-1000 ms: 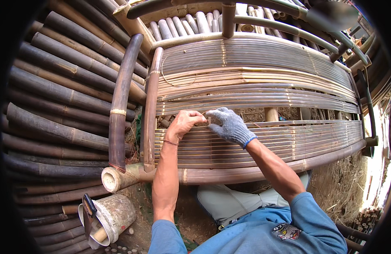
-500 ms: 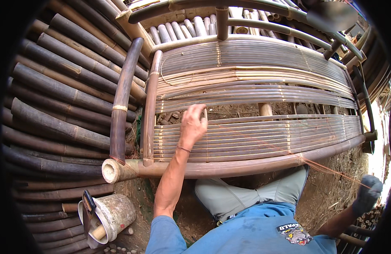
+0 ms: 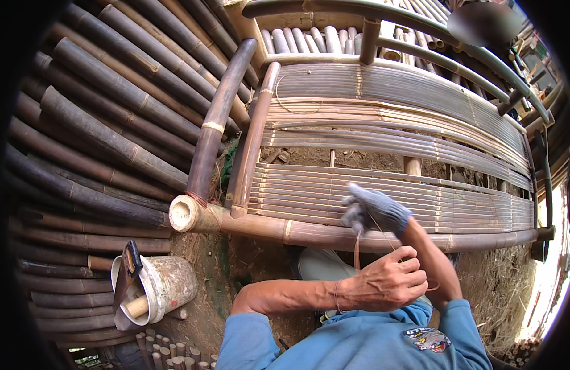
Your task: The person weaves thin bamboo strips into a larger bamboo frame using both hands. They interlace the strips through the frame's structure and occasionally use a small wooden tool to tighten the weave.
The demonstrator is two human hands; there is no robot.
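My bare left hand (image 3: 393,280) is closed in front of my chest, with a thin reddish-brown cord (image 3: 358,250) at its fingers. My right hand (image 3: 376,209), in a grey glove, has crossed over the left forearm and hovers above the front rail. Its fingers are curled on the cord, part of which hangs in a loop below the glove. Under both hands lies a bamboo bench (image 3: 316,231) with a seat of dark split-bamboo slats (image 3: 297,191). A lengthwise gap parts the front slats from the rear ones, and soil shows through it.
Dark bamboo poles (image 3: 112,135) are stacked at the left. A white bucket (image 3: 174,287) below them holds a handsaw (image 3: 132,256) and a bamboo piece. The bench's armrest (image 3: 220,117) rises at the left, its backrest rails (image 3: 421,49) along the far side. Cut bamboo lengths (image 3: 316,40) lie behind.
My left hand has left the slats near the gap and come back toward my chest, closed. The gloved right hand has swung in from the far right, crossing over the left arm. The view has shifted.
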